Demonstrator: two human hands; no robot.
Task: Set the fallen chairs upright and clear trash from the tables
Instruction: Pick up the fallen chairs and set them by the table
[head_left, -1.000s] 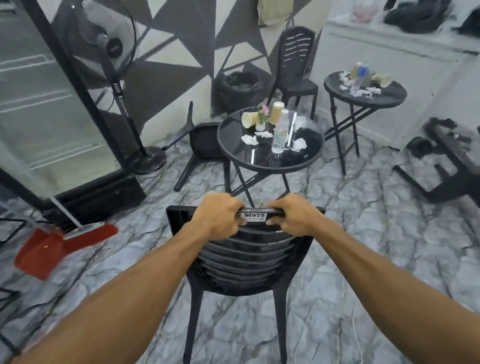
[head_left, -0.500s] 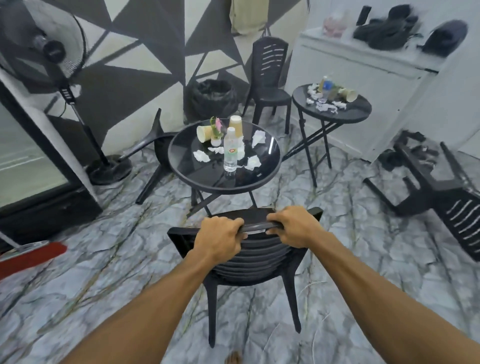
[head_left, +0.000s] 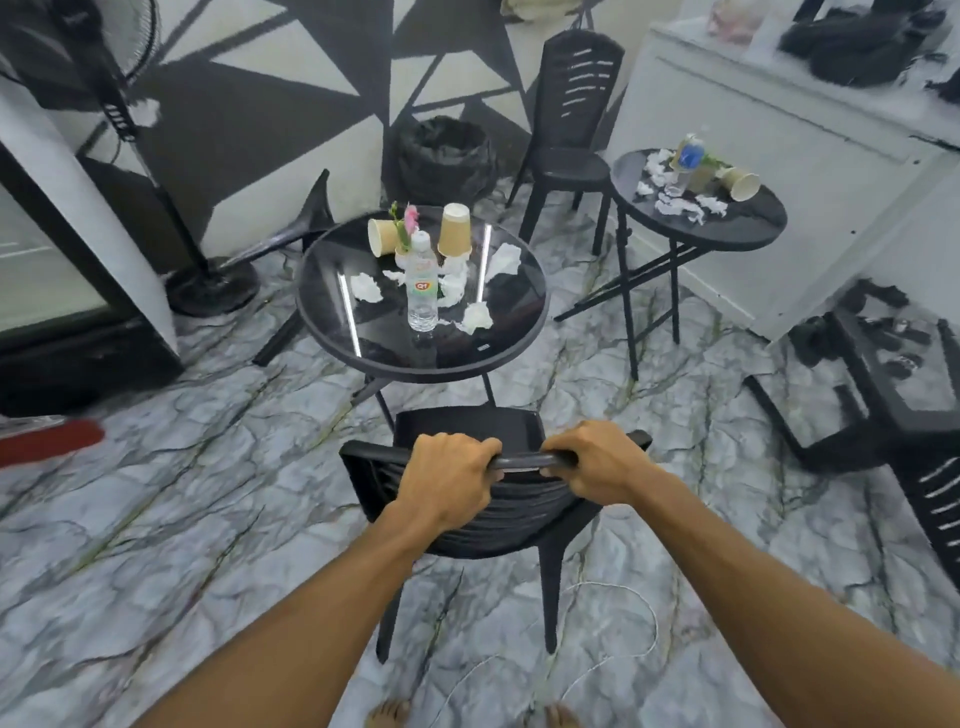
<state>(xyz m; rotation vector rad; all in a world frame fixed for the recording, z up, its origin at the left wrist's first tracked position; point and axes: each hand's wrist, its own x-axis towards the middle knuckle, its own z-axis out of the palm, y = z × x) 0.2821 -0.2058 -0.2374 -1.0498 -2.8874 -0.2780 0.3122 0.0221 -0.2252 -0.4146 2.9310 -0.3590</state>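
Observation:
A black plastic chair (head_left: 483, 514) stands upright on its legs in front of me, facing the near round table (head_left: 511, 332). My left hand (head_left: 447, 478) and my right hand (head_left: 589, 460) both grip the top rail of its back. That table holds a water bottle (head_left: 422, 283), two paper cups (head_left: 454, 228), a small flower and crumpled tissues (head_left: 366, 288). A fallen chair (head_left: 291, 234) lies on the floor behind the table at left. Another fallen chair (head_left: 893, 395) lies at the right. The far round table (head_left: 753, 226) carries a bottle, a tipped cup and tissues.
An upright chair (head_left: 569, 119) stands by the wall next to a black-lined bin (head_left: 444, 150). A standing fan (head_left: 208, 280) and a glass-door fridge (head_left: 52, 270) are on the left. A red dustpan (head_left: 47, 441) lies on the marble floor. A white counter (head_left: 779, 156) is at the right.
The chair has moved forward toward the near table with both hands still on its back. My view has shifted right and closer, bringing the fallen chair at right further into view.

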